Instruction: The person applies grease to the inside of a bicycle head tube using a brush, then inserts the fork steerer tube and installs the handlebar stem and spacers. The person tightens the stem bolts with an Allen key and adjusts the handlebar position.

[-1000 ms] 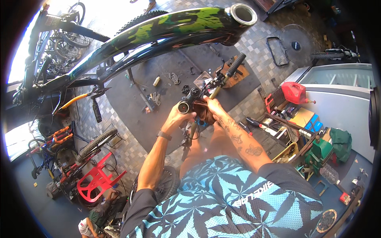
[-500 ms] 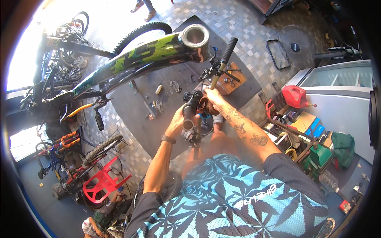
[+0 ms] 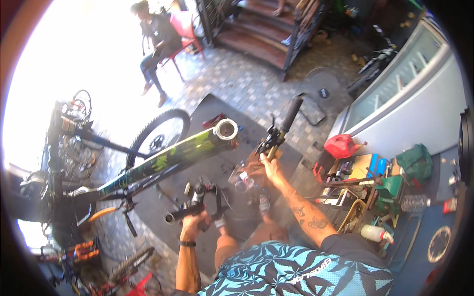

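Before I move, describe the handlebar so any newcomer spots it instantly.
Right of the green-and-black bike frame, find the right hand, gripping a golden handlebar. Unlike the dark tube in the left hand, it ends in a black grip.

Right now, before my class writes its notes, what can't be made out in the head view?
- Head view: the stretch of black tube inside the left hand, covered by that hand.
- Head view: the stretch of handlebar inside the right hand, covered by that hand.
- Head view: how many parked bicycles stand at far left, blurred by glare.
- Head view: the upper body of the person on the stairs, cut off by the top edge.
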`<state>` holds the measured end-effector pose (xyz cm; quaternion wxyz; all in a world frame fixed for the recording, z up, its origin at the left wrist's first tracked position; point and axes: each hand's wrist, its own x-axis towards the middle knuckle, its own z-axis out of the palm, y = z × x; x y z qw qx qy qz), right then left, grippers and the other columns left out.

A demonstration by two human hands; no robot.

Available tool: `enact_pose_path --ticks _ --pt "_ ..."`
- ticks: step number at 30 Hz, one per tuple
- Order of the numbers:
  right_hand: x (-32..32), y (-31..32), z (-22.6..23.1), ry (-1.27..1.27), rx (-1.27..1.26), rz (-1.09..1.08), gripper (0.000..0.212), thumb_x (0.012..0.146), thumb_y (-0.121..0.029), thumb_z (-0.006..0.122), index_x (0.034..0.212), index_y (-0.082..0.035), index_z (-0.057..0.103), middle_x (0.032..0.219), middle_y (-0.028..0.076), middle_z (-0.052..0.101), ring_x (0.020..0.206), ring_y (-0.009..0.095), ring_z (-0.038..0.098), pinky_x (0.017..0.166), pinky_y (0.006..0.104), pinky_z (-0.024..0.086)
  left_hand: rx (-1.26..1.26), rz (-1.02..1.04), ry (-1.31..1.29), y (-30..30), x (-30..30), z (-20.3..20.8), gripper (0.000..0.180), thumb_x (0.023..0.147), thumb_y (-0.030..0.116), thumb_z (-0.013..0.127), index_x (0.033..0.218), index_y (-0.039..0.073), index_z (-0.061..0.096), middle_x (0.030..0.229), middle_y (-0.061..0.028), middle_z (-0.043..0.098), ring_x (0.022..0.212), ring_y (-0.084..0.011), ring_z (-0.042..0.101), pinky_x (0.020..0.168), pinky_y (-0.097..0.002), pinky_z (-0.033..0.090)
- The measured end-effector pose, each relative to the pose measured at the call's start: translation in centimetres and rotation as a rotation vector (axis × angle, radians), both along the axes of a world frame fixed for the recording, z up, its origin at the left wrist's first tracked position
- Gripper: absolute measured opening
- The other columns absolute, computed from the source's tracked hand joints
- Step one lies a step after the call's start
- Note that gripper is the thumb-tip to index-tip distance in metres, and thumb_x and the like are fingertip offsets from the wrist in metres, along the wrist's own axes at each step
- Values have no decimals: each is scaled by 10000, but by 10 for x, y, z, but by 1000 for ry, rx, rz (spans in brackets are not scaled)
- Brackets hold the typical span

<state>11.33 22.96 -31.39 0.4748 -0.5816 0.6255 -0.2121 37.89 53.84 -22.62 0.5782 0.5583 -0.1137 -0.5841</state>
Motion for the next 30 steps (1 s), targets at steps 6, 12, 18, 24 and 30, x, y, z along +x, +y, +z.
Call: enact_pose_path --ticks 6,12,18,24,30 --pt "-11 58 59 138 -325 -39 575 985 -562 587 984 -26 795 902 229 770 933 415 744 866 475 562 -91 -590 304 26 23 -4 520 799 100 869 1239 17 604 1083 -139 726 967 -278 729 887 -417 596" --pt "-31 102 182 61 -236 57 542 1037 -537 483 826 -65 644 775 95 674 770 234 640 763 396 495 -163 -570 467 21 4 42 531 817 128 869 1242 83 554 1331 -207 693 994 -242 708 882 -412 590" --pt "-51 130 265 -97 136 178 685 1019 -649 583 1159 -1 755 1086 77 754 1015 194 667 943 342 504 -254 -623 401 12 -33 68 640 829 227 893 1307 63 499 1468 -261 607 1405 -375 560 1015 -436 526" --pt "-45 143 249 -277 180 160 817 922 -740 662 1184 28 760 1197 144 733 1134 230 655 1021 375 481 -299 -636 372 6 -85 77 705 849 177 875 1437 39 512 1418 -172 637 1341 -319 595 1013 -439 533" --pt "-43 171 245 -374 141 206 833 904 -758 671 1155 30 770 1206 166 734 1152 252 658 1014 377 486 -331 -552 169 6 -117 79 563 886 51 773 1396 56 535 1283 -59 602 1172 -210 601 991 -395 513"
